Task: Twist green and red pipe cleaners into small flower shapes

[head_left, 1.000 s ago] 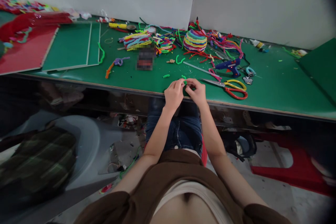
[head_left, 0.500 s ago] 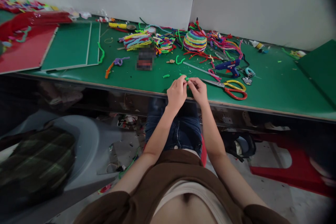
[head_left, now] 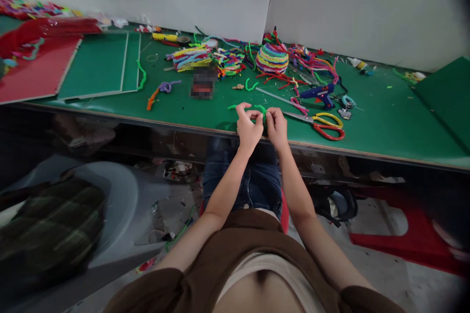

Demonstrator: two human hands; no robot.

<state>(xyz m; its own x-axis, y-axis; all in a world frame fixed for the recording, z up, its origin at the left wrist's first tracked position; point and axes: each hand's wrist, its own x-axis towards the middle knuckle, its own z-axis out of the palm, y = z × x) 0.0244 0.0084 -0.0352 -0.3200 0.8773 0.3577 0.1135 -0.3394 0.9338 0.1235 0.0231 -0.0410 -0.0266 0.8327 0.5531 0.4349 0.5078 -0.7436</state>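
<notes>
Between my hands, above the table's front edge, is a bright green pipe cleaner (head_left: 260,107), its upper end bent and showing. My left hand (head_left: 250,126) pinches it between thumb and a fingertip, with the index finger raised and curled. From the other side my right hand (head_left: 276,126) grips it with thumb and fingers pressed together. A short green pipe cleaner piece (head_left: 231,107) lies just left of my left hand, and a curved green pipe cleaner (head_left: 251,86) lies behind. Scissors (head_left: 318,122) with yellow and red handles rest right of my right hand.
On the green table (head_left: 382,117) are a blue glue gun (head_left: 318,94), a striped pipe cleaner ball (head_left: 272,58) and bundles of colourful pipe cleaners (head_left: 191,55). An orange and purple twisted piece (head_left: 158,93) lies left. White panels (head_left: 352,10) stand behind.
My left index finger has lifted and curled away from the pinch. My hands have shifted slightly right and towards me, and more of the green pipe cleaner shows.
</notes>
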